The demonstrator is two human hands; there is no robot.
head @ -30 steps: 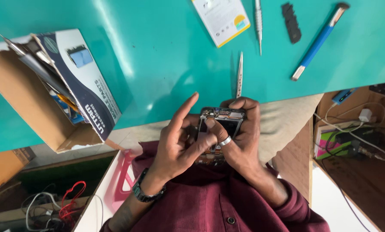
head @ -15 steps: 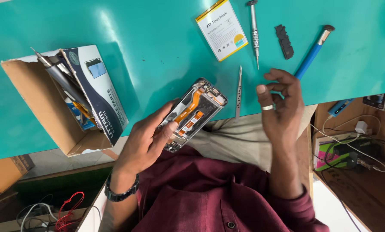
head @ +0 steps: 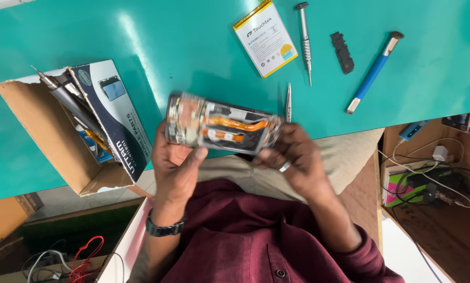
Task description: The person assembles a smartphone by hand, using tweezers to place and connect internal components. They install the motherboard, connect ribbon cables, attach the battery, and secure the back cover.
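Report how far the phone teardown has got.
Done: the opened phone has its back off, orange flex cables bare; a battery lies on the green table. In hand: left hand and right hand grip its ends. Left: screwdriver, tweezers lie unused.

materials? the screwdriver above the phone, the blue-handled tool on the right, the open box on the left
Screwdriver: looks like bare metal, silver with a bright sheen and a ribbed grip.
Blue-handled tool: blue shaft, likely plastic or coated metal, too small to tell; pale tips at both ends.
Open box: plain brown corrugated cardboard, matte, with torn, ragged edges.
All three lie on the teal table, untouched by either hand.
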